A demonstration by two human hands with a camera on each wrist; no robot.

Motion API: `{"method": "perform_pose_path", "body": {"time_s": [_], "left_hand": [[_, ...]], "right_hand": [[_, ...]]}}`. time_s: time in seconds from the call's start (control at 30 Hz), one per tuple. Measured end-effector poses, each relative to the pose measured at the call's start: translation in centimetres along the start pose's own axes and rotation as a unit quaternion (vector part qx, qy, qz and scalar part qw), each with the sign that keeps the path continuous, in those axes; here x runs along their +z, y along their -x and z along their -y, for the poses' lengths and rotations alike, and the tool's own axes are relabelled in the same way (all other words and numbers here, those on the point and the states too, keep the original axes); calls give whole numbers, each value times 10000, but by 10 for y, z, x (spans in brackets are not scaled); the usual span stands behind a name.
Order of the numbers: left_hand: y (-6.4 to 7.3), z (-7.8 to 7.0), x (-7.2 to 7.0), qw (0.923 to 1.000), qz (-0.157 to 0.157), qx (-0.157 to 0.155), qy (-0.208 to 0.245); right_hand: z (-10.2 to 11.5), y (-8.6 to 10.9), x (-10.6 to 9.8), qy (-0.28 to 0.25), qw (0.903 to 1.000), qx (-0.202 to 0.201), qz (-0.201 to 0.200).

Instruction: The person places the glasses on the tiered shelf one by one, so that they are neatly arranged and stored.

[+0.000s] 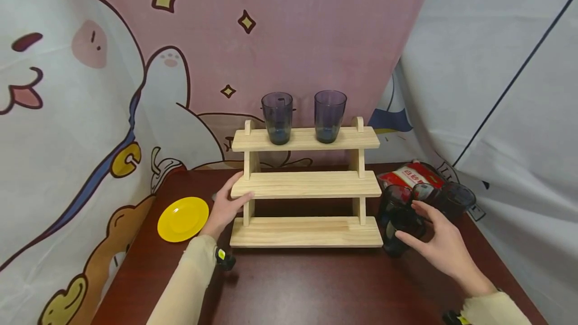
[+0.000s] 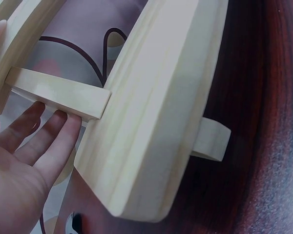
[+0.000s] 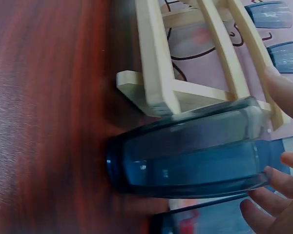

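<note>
A three-tier wooden shelf rack [image 1: 307, 234] stands on the dark red table. My left hand [image 1: 225, 208] holds the rack by the left end of its middle shelf, thumb at the front; in the left wrist view its fingers [image 2: 53, 141] touch the side upright. Two tinted drinking glasses, a left one [image 1: 278, 119] and a right one [image 1: 330, 117], stand upright on the top shelf. Right of the rack, my right hand [image 1: 440, 245] is spread at the rim of an upright dark blue glass [image 3: 195, 156], fingertips close to it; contact is hard to tell.
More dark glasses [image 1: 456, 199] stand close together behind the right hand. Behind them lies a red and white packet [image 1: 413, 174]. A yellow plate [image 1: 182, 219] is at the left of the table. Printed cloth [image 1: 289, 39] hangs behind and at the sides.
</note>
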State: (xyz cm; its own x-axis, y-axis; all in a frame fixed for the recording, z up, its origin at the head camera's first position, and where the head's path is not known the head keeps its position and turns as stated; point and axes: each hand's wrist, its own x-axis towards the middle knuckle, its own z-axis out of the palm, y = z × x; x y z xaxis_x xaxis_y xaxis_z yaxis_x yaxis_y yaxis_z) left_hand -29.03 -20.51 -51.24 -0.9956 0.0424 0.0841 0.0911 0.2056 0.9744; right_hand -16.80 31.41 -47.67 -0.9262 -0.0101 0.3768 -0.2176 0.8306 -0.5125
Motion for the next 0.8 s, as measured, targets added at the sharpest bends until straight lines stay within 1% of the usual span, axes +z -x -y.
{"method": "perform_pose_path", "body": {"time_s": [0.13, 0.33, 0.5, 0.6, 0.8], "left_hand": [[0, -1, -1, 10000, 2, -11, -3], [0, 0, -1, 9999, 70, -54, 80], [1, 0, -1, 10000, 35, -55, 39], [2, 0, -1, 10000, 18, -36, 42], [1, -1, 0, 9999, 40, 7, 164]], "right_hand": [[-2, 2, 5, 56, 10000, 53, 28], [-3, 4, 10, 130, 9998, 143, -57], [-5, 8, 15, 196, 9995, 256, 60], [-7, 10, 18, 146, 9993, 319, 102], [-11, 9, 22, -96, 9986, 517, 50]]}}
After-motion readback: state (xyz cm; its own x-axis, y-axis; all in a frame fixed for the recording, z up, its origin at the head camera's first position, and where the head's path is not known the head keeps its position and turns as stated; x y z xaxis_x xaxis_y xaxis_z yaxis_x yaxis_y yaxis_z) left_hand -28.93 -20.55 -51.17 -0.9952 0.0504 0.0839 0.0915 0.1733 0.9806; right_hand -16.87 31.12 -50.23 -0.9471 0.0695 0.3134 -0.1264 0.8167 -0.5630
